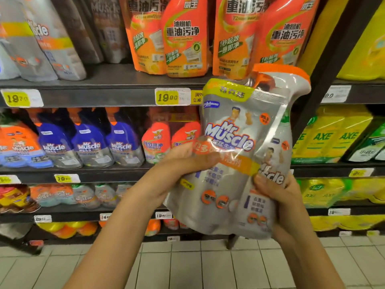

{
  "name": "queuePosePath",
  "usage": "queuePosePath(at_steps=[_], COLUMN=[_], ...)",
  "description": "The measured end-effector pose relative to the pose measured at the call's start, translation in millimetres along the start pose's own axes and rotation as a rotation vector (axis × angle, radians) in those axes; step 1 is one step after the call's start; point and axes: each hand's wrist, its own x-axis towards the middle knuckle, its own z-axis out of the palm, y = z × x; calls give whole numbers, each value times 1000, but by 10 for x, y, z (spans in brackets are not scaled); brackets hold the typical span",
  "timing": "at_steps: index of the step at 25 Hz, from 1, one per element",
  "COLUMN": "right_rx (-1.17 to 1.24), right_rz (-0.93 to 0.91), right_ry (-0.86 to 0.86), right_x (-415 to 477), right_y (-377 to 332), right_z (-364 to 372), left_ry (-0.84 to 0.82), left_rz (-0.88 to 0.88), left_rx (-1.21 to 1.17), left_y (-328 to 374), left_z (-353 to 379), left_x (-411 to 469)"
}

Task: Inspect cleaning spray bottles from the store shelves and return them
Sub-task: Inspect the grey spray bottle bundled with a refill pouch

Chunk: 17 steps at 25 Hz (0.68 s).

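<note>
I hold a grey Mr Muscle spray bottle pack (239,142) in front of the shelves, tilted a little to the right. It is a grey spray bottle with an orange trigger head (291,74), shrink-wrapped together with a grey refill pouch. My left hand (179,163) grips the pack's left side at mid height, thumb across the front label. My right hand (275,190) grips its lower right side, fingers curled round the edge. The pack's bottom edge hangs above the floor.
Dark shelves (116,94) run across the view with yellow price tags (166,97). Orange pouches (183,38) hang above, blue Mr Muscle bottles (87,140) stand at left, yellow AXE packs (333,136) at right. A black upright post (325,65) stands behind the pack. White floor tiles (187,268) lie below.
</note>
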Motion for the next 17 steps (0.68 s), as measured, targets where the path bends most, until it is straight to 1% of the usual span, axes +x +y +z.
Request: queuePosePath(at_steps=[2,4,5,6,7,8,9,10,11,12,14,15,17], right_rx=[-9,-40,-52,-54,-47,-39,-33,-32,-32,-37,-67,-87,-112], right_rz=[17,25,30,41,54,66,74,81,90,107,140,146,144], right_ry=[15,38,42,44,46,45,40,32,19,1,-39,-57,-88], right_x=[-15,-25,-28,-25,-19,-8,3,13,28,40,58,61,67], right_y=[-48,-83,-93,-100,-99,-90,-76,-63,-51,-38,-18,-14,-19], right_z=[-14,-21,-13,7,31,64,106,160,214,271,386,434,531], left_ry=[40,70,91,57,117,225,269,306,252,251,267,228,223], left_rz=[-93,-173,-219,-184,-164,-225,-257,-251,-204,-211,-291,-286,-278], left_rx=[1,-73,-57,-36,-89,-131,-119,-132,-143,-130,-230,-255,-301], left_y=[-41,-1,0,-43,-107,-167,-177,-158,-91,-18,104,97,102], left_z=[33,107,107,22,-87,-153,-206,-224,-207,-144,-145,-182,-260], left_x=[-22,-60,-46,-127,-158,-149,-168,-188,-234,-229,-266,-334,-377])
